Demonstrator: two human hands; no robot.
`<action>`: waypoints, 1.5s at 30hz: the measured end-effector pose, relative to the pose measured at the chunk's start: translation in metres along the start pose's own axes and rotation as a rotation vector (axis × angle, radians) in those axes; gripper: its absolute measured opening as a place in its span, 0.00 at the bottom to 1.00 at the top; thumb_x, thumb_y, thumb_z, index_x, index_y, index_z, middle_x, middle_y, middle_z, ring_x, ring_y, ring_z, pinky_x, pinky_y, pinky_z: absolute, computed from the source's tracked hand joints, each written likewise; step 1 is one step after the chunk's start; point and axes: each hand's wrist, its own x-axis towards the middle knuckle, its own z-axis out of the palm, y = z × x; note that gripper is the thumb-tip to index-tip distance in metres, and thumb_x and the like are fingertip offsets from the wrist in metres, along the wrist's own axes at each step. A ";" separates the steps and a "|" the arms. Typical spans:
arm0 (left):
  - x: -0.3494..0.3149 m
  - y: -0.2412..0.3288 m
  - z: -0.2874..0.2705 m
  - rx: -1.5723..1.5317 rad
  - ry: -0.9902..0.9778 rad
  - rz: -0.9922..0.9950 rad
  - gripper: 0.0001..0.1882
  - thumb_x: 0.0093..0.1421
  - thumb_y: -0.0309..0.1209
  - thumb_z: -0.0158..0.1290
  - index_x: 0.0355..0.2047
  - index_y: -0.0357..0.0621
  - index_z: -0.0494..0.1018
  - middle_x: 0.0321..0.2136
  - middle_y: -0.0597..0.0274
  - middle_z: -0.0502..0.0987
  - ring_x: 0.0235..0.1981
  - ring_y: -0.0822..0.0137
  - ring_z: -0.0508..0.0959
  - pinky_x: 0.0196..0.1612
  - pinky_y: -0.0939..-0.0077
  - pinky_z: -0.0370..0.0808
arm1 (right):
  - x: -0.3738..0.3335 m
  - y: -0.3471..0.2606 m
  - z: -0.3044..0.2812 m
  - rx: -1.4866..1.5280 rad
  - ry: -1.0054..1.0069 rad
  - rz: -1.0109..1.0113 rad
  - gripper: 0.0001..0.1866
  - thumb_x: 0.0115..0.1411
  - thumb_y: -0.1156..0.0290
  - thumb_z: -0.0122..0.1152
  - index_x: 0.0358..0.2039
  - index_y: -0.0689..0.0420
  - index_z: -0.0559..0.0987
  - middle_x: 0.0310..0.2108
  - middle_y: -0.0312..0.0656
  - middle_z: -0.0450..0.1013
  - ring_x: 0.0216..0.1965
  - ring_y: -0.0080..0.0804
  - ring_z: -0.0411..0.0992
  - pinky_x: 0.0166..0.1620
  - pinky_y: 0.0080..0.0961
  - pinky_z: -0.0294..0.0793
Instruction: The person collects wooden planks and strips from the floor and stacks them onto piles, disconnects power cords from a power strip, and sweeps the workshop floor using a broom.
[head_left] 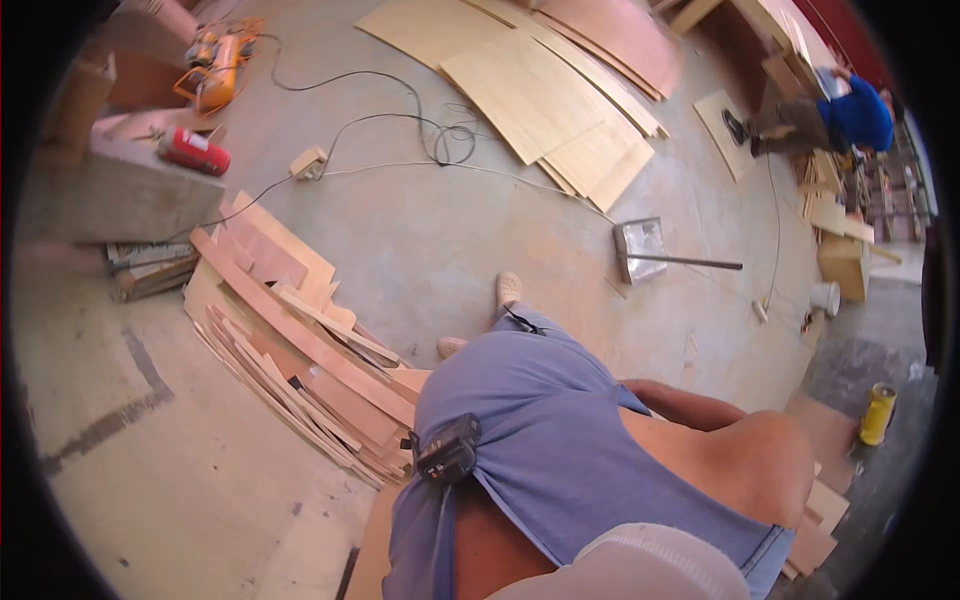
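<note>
Neither hand shows. My bare right arm [690, 405] bends in from the right side, its far end passing out of sight beside my blue-grey clothing [530, 400]. My left hand is hidden, so what either hand holds or touches cannot be seen. A small black device [450, 448] is clipped to the clothing at my left side. Ahead of my body, two light perforated shoes [508, 289] stand on the floor. At the lower edge, a white, cloth-like rounded thing [650, 565] covers part of my body.
Wood strips [300, 330] are piled to my left. Plywood sheets [530, 85] lie ahead, near a long-handled dustpan [640, 252] and a black cable [420, 105]. Farther left are a red extinguisher [193, 151] and orange compressor [220, 70]. A person in blue [855, 115] bends at far right.
</note>
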 end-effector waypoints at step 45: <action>0.251 0.635 0.057 0.940 -0.459 0.498 0.19 0.50 0.43 0.55 0.35 0.42 0.78 0.31 0.52 0.79 0.34 0.60 0.79 0.41 0.67 0.74 | 0.139 -0.240 0.044 0.944 0.769 0.156 0.32 0.60 0.52 0.39 0.55 0.65 0.58 0.54 0.57 0.60 0.56 0.44 0.60 0.58 0.32 0.58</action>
